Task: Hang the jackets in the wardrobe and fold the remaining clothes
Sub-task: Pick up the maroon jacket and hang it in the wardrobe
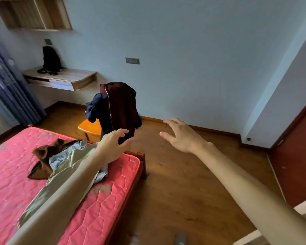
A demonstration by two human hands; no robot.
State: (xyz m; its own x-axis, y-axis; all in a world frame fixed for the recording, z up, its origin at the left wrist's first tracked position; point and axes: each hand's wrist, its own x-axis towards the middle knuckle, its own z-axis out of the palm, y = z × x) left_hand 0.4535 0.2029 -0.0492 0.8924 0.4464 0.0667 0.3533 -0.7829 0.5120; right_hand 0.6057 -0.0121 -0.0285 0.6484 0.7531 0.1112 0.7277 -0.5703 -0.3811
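A dark maroon jacket (121,106) with a light zip line is draped over the back of an orange wooden chair (89,129), and a navy garment (94,110) hangs at its left side. My left hand (113,145) is stretched out in front of the jacket's lower hem, fingers spread, holding nothing. My right hand (181,135) reaches forward to the right of the jacket, open and apart from it. On the pink mattress (16,174) lies a heap of clothes: a brown garment (44,156), a pale blue one (64,156) and an olive one (67,175).
The wooden floor (184,183) runs between the bed and the wall. A floating wooden desk (64,79) with a black backpack (50,59) is at the back left, beside blue curtains (9,89). A dark red door (297,156) stands at the right.
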